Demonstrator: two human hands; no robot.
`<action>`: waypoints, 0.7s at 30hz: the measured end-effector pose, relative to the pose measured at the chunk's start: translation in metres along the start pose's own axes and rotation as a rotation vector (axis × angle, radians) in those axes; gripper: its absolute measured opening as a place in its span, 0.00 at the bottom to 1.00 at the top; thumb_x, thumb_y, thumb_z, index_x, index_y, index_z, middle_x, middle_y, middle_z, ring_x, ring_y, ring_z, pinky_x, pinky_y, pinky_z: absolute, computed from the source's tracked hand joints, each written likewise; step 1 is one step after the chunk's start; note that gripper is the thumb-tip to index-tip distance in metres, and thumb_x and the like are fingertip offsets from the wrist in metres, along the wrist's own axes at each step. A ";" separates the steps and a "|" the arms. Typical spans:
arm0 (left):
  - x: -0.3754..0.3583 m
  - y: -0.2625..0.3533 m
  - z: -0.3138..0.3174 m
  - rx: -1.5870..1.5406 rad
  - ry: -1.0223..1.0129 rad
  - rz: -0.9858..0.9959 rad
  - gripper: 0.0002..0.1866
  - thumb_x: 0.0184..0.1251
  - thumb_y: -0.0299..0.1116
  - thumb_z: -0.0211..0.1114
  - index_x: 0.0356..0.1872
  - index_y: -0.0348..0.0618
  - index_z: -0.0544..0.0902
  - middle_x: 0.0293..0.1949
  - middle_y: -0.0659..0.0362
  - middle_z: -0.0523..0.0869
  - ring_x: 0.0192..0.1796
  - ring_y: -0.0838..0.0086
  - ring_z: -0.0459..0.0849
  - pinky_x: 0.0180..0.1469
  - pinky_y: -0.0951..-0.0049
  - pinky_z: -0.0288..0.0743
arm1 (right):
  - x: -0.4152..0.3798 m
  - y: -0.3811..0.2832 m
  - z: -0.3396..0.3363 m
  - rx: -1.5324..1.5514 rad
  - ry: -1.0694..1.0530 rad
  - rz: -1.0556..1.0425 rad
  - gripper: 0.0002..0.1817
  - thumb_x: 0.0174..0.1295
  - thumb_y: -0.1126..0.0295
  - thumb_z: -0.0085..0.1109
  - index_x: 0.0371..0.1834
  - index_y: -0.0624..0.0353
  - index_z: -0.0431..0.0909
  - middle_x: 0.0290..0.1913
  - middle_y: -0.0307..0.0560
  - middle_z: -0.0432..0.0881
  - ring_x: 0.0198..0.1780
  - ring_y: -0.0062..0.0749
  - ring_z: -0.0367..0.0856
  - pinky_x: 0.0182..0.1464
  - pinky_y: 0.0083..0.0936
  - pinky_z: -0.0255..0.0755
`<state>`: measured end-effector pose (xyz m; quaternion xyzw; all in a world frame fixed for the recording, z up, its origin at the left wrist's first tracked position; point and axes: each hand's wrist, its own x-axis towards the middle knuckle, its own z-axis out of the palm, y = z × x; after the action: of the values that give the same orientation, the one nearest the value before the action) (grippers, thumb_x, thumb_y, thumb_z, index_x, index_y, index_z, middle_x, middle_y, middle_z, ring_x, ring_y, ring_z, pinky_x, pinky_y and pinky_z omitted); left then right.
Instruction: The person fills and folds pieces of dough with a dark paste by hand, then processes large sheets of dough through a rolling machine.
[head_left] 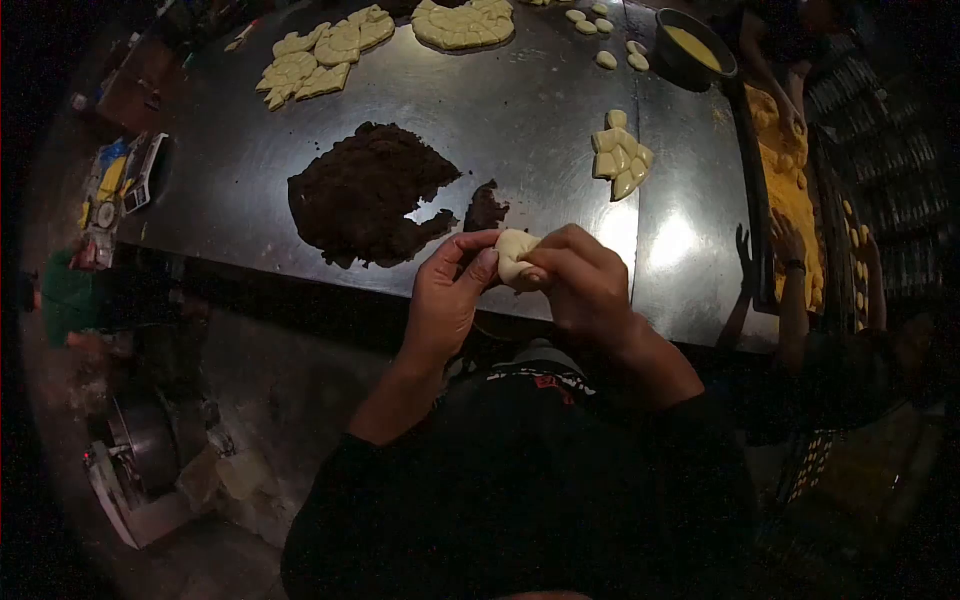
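Note:
Between my two hands, just over the table's near edge, is a small pale piece of dough. My left hand holds it from the left with thumb and fingertips. From the right, the fingers of my right hand pinch its edge. Whether anything is inside the dough is hidden. Just beyond my hands lies a small dark brown lump of filling. A big crumbly mound of the same dark filling spreads over the table to the left.
On the metal table, cut dough pieces lie to the right and dough slabs at the back. A bowl of yellow liquid stands back right. Beside it, other people's hands reach into a tray of yellow crumbs.

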<state>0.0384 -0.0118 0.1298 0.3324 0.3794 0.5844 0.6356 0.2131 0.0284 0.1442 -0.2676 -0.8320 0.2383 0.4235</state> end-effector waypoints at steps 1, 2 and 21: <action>0.000 -0.001 -0.001 0.000 -0.001 -0.003 0.10 0.68 0.30 0.58 0.45 0.35 0.75 0.45 0.58 0.78 0.46 0.75 0.77 0.54 0.74 0.72 | 0.005 -0.001 -0.008 0.105 -0.058 0.057 0.14 0.52 0.70 0.65 0.42 0.63 0.77 0.37 0.49 0.74 0.39 0.39 0.78 0.35 0.28 0.73; 0.000 -0.003 -0.003 0.043 -0.062 0.068 0.09 0.69 0.30 0.57 0.44 0.35 0.76 0.44 0.58 0.78 0.46 0.76 0.77 0.53 0.75 0.72 | 0.012 -0.001 -0.014 0.155 -0.064 0.036 0.13 0.52 0.69 0.66 0.38 0.62 0.77 0.35 0.50 0.76 0.39 0.37 0.78 0.37 0.28 0.72; 0.026 -0.014 0.006 0.142 0.077 -0.036 0.28 0.75 0.53 0.34 0.39 0.38 0.76 0.29 0.60 0.78 0.29 0.80 0.75 0.38 0.80 0.70 | 0.017 -0.010 0.001 0.279 -0.121 0.384 0.13 0.49 0.72 0.69 0.34 0.64 0.77 0.31 0.47 0.78 0.32 0.34 0.81 0.34 0.25 0.76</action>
<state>0.0511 0.0132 0.1180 0.3469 0.4500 0.5570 0.6058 0.2007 0.0315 0.1598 -0.3450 -0.7488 0.4426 0.3525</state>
